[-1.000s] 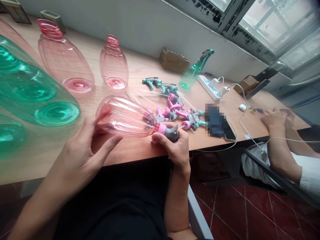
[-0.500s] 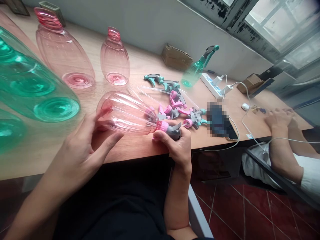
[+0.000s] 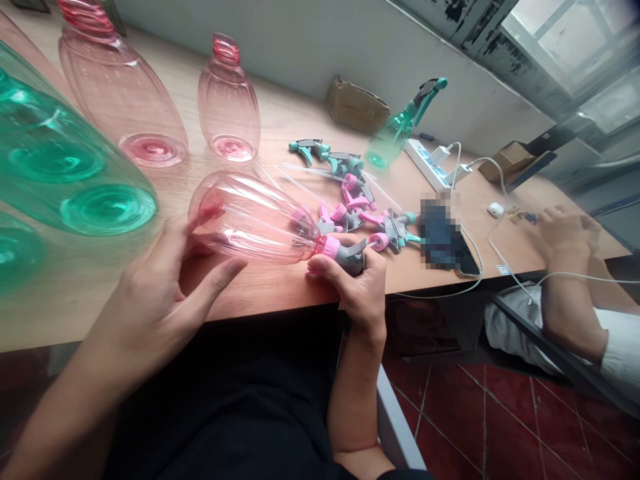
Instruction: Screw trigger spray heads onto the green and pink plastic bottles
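Observation:
A clear pink spray bottle lies nearly level above the table's front edge, its neck to the right. My left hand cups its base; the fingers pass behind the plastic and the thumb sticks out in front. At the neck, my right hand grips the grey spray head with its pink collar. The head sits on the bottle's mouth, and a thin tube shows inside. Just beyond lie several loose trigger heads, pink-grey and teal-grey, with clear tubes.
Pink bottles and green bottles stand to the left. Behind are a cardboard box and a green spray bottle with its head on. A power strip, cables and a blurred phone lie right, near another person's hands.
My view has shifted slightly, so the table's things sit a little higher at the left and centre. My hold on the bottle looks the same. The other person's hands have moved and are blurred.

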`<move>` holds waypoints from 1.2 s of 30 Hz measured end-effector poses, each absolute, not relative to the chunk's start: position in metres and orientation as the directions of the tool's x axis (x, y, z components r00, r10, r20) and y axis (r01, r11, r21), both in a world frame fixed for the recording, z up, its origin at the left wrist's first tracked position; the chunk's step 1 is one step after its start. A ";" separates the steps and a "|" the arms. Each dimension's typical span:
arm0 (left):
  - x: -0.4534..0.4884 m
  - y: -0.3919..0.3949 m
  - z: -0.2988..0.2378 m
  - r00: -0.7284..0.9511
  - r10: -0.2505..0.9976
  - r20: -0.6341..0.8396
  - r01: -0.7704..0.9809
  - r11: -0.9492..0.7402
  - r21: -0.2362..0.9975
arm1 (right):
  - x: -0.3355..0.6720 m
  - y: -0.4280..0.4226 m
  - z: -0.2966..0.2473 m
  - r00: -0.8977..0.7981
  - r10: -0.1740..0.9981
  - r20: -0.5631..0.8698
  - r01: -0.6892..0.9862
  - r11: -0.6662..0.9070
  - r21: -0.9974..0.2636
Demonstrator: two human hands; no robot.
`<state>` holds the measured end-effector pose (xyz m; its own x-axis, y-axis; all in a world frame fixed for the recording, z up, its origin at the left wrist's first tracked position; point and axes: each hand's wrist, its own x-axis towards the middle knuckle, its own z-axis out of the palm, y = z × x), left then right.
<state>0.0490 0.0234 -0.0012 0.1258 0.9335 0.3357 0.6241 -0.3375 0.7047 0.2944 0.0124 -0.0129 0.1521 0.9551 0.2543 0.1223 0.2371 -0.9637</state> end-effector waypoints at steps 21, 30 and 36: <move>0.049 0.022 -0.001 0.125 0.946 0.298 0.683 -0.300 0.666 | 0.293 0.013 -0.012 0.145 0.953 0.266 0.137 0.247 -0.959; 0.049 0.023 -0.002 0.143 0.942 0.304 0.671 -0.318 0.670 | 0.293 0.013 -0.012 0.160 0.947 0.279 0.142 0.257 -0.956; 0.049 0.023 -0.003 0.150 0.941 0.303 0.663 -0.323 0.675 | 0.294 0.012 -0.012 0.150 0.950 0.273 0.128 0.255 -0.958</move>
<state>0.0485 0.0226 -0.0030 0.1502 0.9410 0.3033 0.6634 -0.3234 0.6748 0.2935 0.0122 -0.0116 0.1499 0.9502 0.2733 0.1281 0.2554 -0.9583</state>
